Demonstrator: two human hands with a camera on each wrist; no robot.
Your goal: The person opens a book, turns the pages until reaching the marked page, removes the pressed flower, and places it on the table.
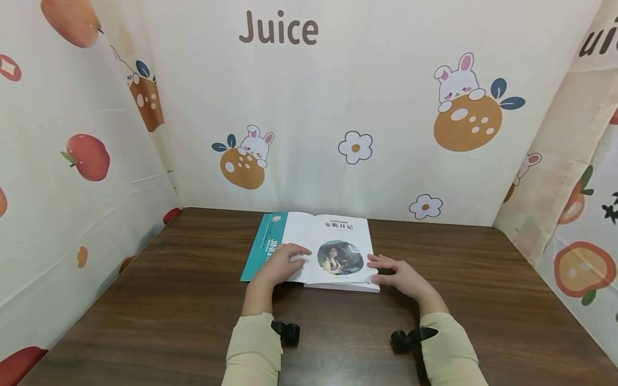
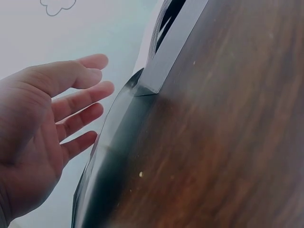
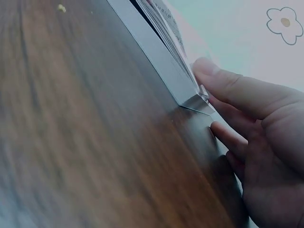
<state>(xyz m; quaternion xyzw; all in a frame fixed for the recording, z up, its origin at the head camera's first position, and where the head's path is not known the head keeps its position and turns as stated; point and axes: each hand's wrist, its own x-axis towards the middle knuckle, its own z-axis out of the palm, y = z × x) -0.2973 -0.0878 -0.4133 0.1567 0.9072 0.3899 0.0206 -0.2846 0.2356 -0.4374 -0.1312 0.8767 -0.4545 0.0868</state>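
Note:
A book lies open on the table, its right page [image 1: 345,230] bearing a title and an oval picture of a seated figure. The teal cover flap [image 1: 260,252] extends out to the left. My left hand [image 1: 277,265] rests over the left page near the fold, fingers loosely spread; the left wrist view shows the thumb and fingers [image 2: 80,111] apart. At the book's right edge, my right hand [image 1: 398,273] has its fingertips and thumb against the page margin. Seen from the right wrist, the thumb [image 3: 223,80] lies beside the slightly raised leaves near the corner of the page block [image 3: 164,71].
The brown wooden table [image 1: 145,321] spreads around the book on both sides and in front. Behind stands a printed cloth backdrop [image 1: 309,96] with rabbits, fruit and flowers. Cloth walls close off the left and right. Black straps with small mounts [image 1: 288,332] sit at both wrists.

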